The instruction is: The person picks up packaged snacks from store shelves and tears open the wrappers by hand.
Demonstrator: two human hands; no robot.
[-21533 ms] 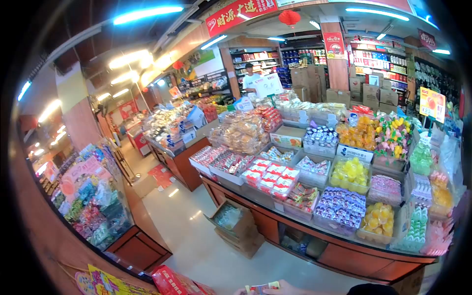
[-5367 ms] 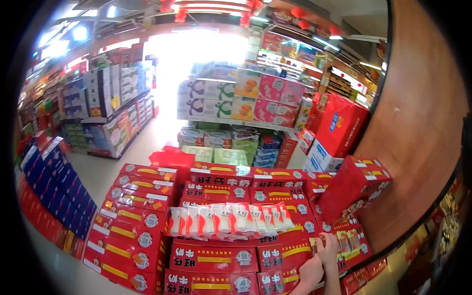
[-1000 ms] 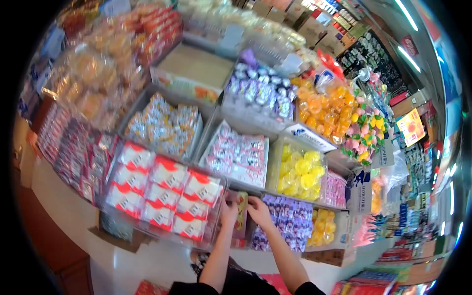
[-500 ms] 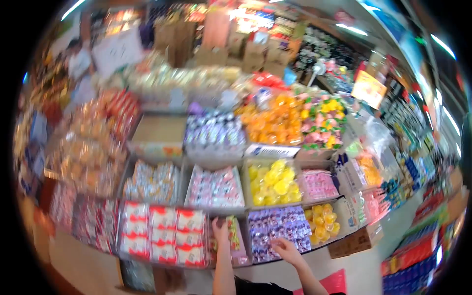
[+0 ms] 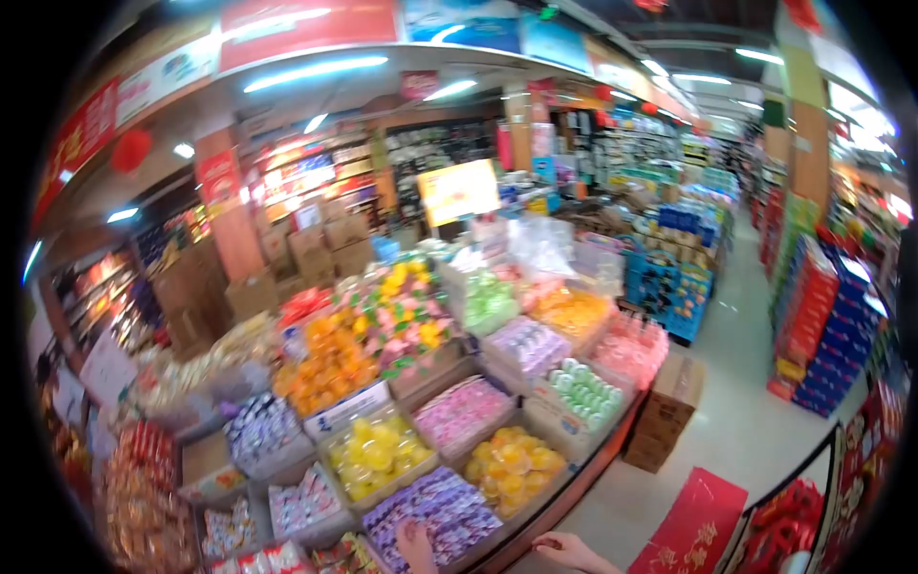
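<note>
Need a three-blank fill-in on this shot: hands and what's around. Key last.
The left hand is over the ____ packets.
The mat nearest the right hand is ____ with gold lettering.
The stacked cardboard boxes beside the counter stand on the ____.
Missing words: purple; red; floor.

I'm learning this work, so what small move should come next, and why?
Probably draw the left hand back from the purple packets: they look well spread, and the right hand is out past the edge of the counter, apparently holding nothing.
</note>
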